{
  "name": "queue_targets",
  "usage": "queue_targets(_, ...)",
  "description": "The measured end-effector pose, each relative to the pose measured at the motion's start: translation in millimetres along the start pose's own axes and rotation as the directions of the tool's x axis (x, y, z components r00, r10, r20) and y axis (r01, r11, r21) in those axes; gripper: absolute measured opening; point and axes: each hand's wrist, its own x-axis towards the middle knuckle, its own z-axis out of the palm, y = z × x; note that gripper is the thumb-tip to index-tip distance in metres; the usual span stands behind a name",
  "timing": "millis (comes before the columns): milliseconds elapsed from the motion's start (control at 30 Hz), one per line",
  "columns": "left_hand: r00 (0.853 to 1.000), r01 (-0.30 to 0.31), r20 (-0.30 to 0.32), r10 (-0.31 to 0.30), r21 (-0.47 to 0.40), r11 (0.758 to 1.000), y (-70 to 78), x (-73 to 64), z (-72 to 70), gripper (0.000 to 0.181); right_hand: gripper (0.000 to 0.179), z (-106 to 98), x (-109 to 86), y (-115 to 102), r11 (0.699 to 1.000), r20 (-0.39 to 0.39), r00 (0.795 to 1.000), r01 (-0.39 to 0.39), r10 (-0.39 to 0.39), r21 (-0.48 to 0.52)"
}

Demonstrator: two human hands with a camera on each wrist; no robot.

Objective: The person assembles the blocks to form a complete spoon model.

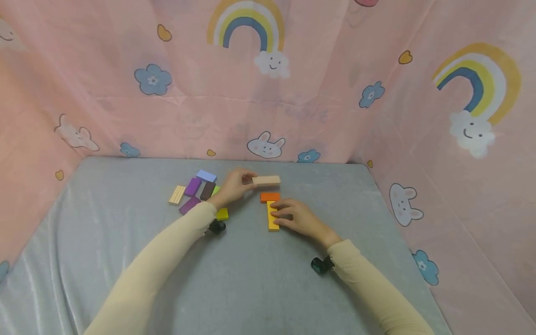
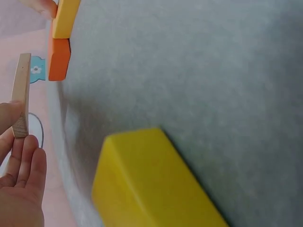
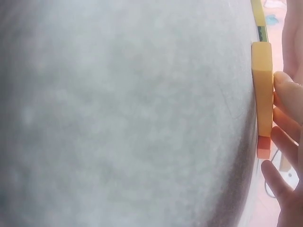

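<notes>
Between thumb and fingers, my left hand [image 1: 233,185] pinches one end of a plain wooden block [image 1: 267,181], which points to the right. In the left wrist view the wooden block [image 2: 21,87] is held up above the table's level. An orange block [image 1: 270,197] lies just nearer to me. End to end with it, a yellow-orange block [image 1: 272,224] runs toward me. My right hand [image 1: 300,218] is at this block's right side with loosely spread fingers, fingertips right at its top. The right wrist view shows the thumb close over the yellow-orange block [image 3: 263,94].
Left of the hands lie several blocks: a blue one [image 1: 206,176], a purple one [image 1: 193,187], another purple one [image 1: 190,205], a dark brown one [image 1: 207,190], a striped wooden one [image 1: 177,195] and a yellow-green one [image 1: 222,214]. A pink curtain [image 1: 188,116] borders the grey cloth-covered table [image 1: 259,288].
</notes>
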Motion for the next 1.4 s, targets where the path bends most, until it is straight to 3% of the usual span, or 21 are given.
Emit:
queue_targets(267,1.000,-0.021,0.019,0.020,0.069,0.997,0.8,4.8,8.2,0.030,0.029,0.2,0.0,-0.9,1.000,0.003,1.000,-0.006,0.006,0.001)
queue_targets(567,0.999,0.001,0.049,-0.008,0.127,0.992,-0.3,4.0,14.4,0.029,0.030,-0.4,-0.1,-2.2,1.000,0.000,1.000,-0.001,0.001,0.012)
queue_targets(1400,0.994,0.031,0.094,-0.049,0.191,0.981,5.0,2.0,16.7,0.031,0.029,1.3,-0.2,1.2,0.999,0.002,1.000,-0.011,0.011,0.034)
